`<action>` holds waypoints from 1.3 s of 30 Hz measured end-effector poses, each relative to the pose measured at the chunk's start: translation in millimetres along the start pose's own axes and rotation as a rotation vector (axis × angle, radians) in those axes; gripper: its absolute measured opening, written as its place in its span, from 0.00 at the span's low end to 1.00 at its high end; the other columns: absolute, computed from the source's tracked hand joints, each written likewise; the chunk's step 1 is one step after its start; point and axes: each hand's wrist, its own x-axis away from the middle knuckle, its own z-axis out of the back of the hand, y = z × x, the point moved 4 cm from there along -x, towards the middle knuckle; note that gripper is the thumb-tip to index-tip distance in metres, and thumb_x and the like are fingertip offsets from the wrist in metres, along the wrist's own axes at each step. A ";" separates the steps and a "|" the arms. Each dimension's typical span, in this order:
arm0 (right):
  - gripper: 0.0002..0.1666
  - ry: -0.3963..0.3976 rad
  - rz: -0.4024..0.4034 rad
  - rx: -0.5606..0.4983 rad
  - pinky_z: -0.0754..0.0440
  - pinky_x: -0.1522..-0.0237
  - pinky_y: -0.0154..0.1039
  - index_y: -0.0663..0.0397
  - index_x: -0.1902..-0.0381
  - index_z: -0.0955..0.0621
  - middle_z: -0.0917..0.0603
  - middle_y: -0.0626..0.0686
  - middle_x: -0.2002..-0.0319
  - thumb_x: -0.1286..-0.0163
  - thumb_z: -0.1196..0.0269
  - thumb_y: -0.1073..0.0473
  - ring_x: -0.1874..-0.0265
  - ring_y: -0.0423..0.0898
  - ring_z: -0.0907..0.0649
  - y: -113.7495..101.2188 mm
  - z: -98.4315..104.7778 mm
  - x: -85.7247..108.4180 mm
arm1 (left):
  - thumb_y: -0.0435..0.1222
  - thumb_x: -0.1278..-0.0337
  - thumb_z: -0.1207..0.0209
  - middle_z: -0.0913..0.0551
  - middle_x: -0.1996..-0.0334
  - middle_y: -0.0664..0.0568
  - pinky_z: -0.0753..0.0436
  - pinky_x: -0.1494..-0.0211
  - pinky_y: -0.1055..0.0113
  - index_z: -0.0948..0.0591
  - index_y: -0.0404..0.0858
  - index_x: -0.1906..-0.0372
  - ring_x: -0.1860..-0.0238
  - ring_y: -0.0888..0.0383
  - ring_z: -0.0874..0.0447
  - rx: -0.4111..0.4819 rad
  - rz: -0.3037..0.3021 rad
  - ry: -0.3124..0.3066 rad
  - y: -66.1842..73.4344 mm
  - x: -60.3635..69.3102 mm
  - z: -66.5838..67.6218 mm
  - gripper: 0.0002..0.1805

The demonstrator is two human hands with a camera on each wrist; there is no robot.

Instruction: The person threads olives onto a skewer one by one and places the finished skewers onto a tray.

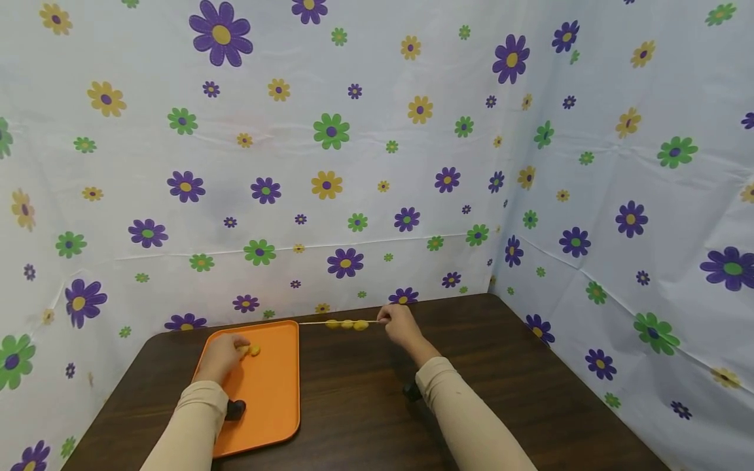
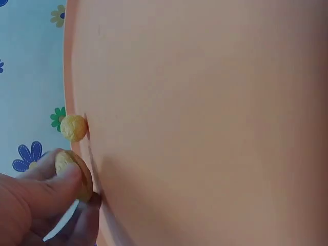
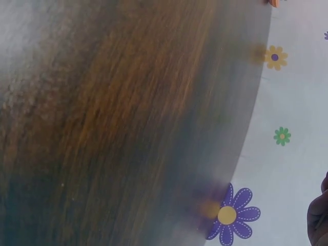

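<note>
My left hand (image 1: 219,356) is over the upper left of an orange tray (image 1: 272,392), pinching a small yellow, wrinkled ball (image 2: 77,174) between thumb and fingers. Close beside it, at the tray's far rim, sits a second yellow ball (image 2: 74,127). My right hand (image 1: 402,327) pinches one end of a thin pale skewer (image 1: 312,323). It is level above the table's far part, its other end pointing toward the tray's top right corner. Three yellow pieces (image 1: 347,324) are threaded along its middle. In the right wrist view only a bit of the hand (image 3: 319,215) shows; the skewer is out of sight.
The dark wooden table (image 1: 353,405) extends right of the tray. A white flowered cloth (image 1: 377,216) hangs behind the table and along its right side. A black wrist device (image 1: 235,410) is on the left wrist, and another (image 1: 412,391) on the right.
</note>
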 end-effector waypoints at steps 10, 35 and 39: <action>0.11 -0.019 -0.018 -0.007 0.16 0.64 0.42 0.61 0.66 0.14 0.14 0.52 0.66 0.33 0.40 0.77 0.69 0.44 0.20 4.1 -5.0 -0.1 | 0.24 0.40 0.36 0.19 0.54 0.31 0.13 0.65 0.59 0.25 0.24 0.43 0.59 0.41 0.17 0.252 0.020 0.071 0.7 3.7 6.6 0.20; 0.10 -0.014 0.002 -0.012 0.21 0.69 0.38 0.63 0.68 0.14 0.15 0.51 0.70 0.35 0.40 0.78 0.73 0.44 0.24 -1.0 -9.3 2.2 | 0.23 0.31 0.44 0.14 0.63 0.51 0.12 0.53 0.65 0.31 0.25 0.47 0.63 0.63 0.11 1.143 0.058 -0.004 59.9 8.9 -41.4 0.13; 0.11 -0.025 -0.005 -0.020 0.21 0.69 0.38 0.61 0.70 0.15 0.16 0.50 0.71 0.35 0.40 0.78 0.73 0.43 0.24 -2.2 -10.1 2.2 | 0.22 0.31 0.44 0.14 0.64 0.52 0.12 0.53 0.65 0.31 0.24 0.47 0.63 0.62 0.11 1.159 0.052 0.004 65.2 8.8 -47.6 0.12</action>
